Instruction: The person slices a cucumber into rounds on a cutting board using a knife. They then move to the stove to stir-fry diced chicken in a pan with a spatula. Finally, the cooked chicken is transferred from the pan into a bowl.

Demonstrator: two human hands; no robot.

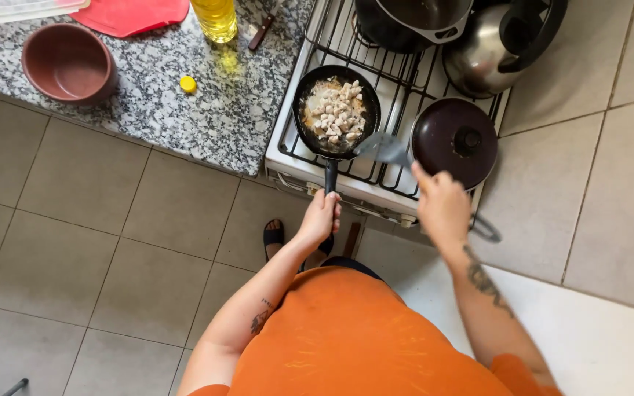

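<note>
— Where's the small black frying pan (336,111) of pale diced meat?

— On the white stove's (288,150) front-left grate, near its front edge; its one handle runs lengthwise toward the person, left hand (321,218) clamped on the end.

— The other grip?

— Right hand (442,205) closed around a grey spatula (383,149), blade touching the pan's right rim. Beyond it, one dark lidded pot (455,141); bare grate lies between.

— Left?

— Speckled granite bench (148,103): one brown bowl (67,62), one yellow cap (188,84).

Open floor left of the stove (398,95) — but lidded pot (455,141) and kettle (489,48) crowd its right burners.
</note>
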